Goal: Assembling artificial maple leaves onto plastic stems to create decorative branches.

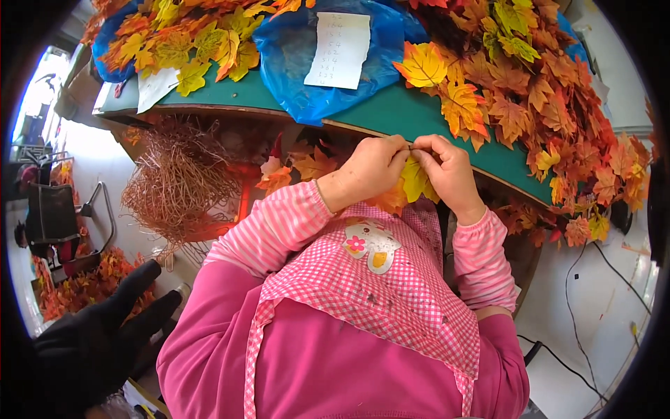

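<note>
A yellow-green leaf [416,180] sits pinched between both hands, just in front of the near edge of the green worktop [391,112]. The left hand [370,167] and right hand [450,171] meet fingertip to fingertip over the leaf's top, both clamped on it; a stem may be there, but it is too small to tell. Behind them on the worktop, a white paper slip [338,50] with handwriting lies on a blue plastic bag [300,63]. A second white paper [155,87] lies at the left, beside another blue bag holding orange and yellow leaves [188,35]. A loose heap of orange leaves [530,91] covers the right. Both forearms, in pink striped sleeves, angle inward from the chest.
</note>
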`<state>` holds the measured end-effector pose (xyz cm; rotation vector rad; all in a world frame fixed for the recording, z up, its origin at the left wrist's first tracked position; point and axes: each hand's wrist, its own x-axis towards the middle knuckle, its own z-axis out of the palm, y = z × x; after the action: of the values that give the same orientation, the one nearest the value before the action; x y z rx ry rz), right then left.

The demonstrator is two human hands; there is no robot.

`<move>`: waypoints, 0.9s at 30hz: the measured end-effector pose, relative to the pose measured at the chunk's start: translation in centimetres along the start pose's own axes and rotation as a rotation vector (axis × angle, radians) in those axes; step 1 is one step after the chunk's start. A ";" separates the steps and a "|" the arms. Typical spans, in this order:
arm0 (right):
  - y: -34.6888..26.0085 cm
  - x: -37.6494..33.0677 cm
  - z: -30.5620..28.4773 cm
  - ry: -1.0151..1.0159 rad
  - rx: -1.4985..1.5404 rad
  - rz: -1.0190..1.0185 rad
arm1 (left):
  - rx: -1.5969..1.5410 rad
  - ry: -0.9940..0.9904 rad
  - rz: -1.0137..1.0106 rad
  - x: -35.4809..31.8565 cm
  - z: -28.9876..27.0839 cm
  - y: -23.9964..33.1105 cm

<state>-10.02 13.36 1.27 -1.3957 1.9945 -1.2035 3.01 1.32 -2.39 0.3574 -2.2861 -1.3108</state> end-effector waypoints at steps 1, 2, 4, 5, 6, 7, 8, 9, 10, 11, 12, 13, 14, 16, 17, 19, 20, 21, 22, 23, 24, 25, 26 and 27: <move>-0.1 0.0 0.2 -0.018 0.046 0.087 | -0.013 0.025 0.009 0.1 0.1 0.0; -0.2 -0.1 0.4 -0.006 0.049 0.028 | -0.161 -0.017 -0.139 0.2 -0.1 0.0; -0.7 -0.7 1.2 0.187 -0.324 -0.313 | -0.597 -0.127 -0.515 0.8 -0.7 0.1; -1.0 -1.3 1.7 0.209 -0.397 -0.358 | -0.747 -0.122 -0.540 0.9 -1.1 0.2; -1.5 -1.9 2.1 0.214 -0.443 -0.380 | -0.696 -0.164 -0.557 1.0 -1.6 0.4; -1.9 -2.8 2.5 0.236 -0.480 -0.403 | -0.668 -0.216 -0.557 1.0 -2.3 0.5; -2.4 -3.6 2.6 0.209 -0.477 -0.411 | -0.871 -0.220 -0.549 0.8 -2.2 0.8; -2.8 -4.5 2.8 0.200 -0.400 -0.367 | -0.640 -0.278 -0.732 0.4 -3.2 0.8; -3.0 -5.0 2.1 0.150 -0.361 -0.351 | -0.570 -0.306 -0.667 0.2 -3.1 1.0; -3.2 -5.5 1.2 0.106 -0.324 -0.344 | -0.505 -0.332 -0.604 0.0 -3.1 1.0; -3.3 -5.9 0.3 0.151 -0.173 -0.227 | -0.500 -0.347 -0.605 -0.3 -2.9 1.0; -3.3 -6.3 -0.6 0.211 -0.034 -0.163 | -0.502 -0.350 -0.559 -0.5 -2.6 0.9; -3.1 -6.3 -1.6 0.261 0.026 -0.085 | -0.488 -0.366 -0.552 -0.7 -2.3 0.8; -2.3 -5.5 -2.3 0.188 0.025 -0.054 | -0.502 -0.353 -0.511 -0.8 -2.0 0.5; -1.8 -5.1 -2.1 0.139 0.068 -0.001 | -0.503 -0.348 -0.511 -0.8 -1.9 0.5; -0.9 -4.4 -1.0 -0.004 -0.045 -0.086 | -0.510 -0.324 -0.499 -0.8 -1.9 0.4; -0.4 -4.1 -0.4 0.004 -0.129 -0.149 | -0.465 -0.322 -0.492 -0.9 -2.0 0.5; 0.1 -3.8 0.2 0.011 -0.210 -0.212 | -0.420 -0.318 -0.488 -1.0 -2.2 0.5; 0.5 -3.6 0.5 0.008 -0.204 -0.215 | -0.417 -0.314 -0.492 -1.2 -2.2 0.6; 0.9 -3.5 0.8 -0.001 -0.178 -0.165 | -0.414 -0.301 -0.413 -1.4 -2.2 0.6; 1.2 -3.4 1.0 -0.011 -0.153 -0.089 | -0.393 -0.307 -0.379 -1.7 -2.2 0.7; 1.4 -3.3 1.1 -0.012 -0.148 -0.115 | -0.407 -0.287 -0.337 -1.9 -2.2 0.6; 1.5 -3.3 1.2 -0.020 -0.176 -0.138 | -0.201 -0.266 -0.239 -2.3 -2.2 0.6; 1.6 -3.2 1.2 -0.028 -0.205 -0.161 | 0.004 -0.243 -0.139 -2.5 -2.2 0.6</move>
<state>-8.66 15.98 -1.11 -1.6912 2.0670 -1.0618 6.32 1.12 -1.63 0.3820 -2.5021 -1.4905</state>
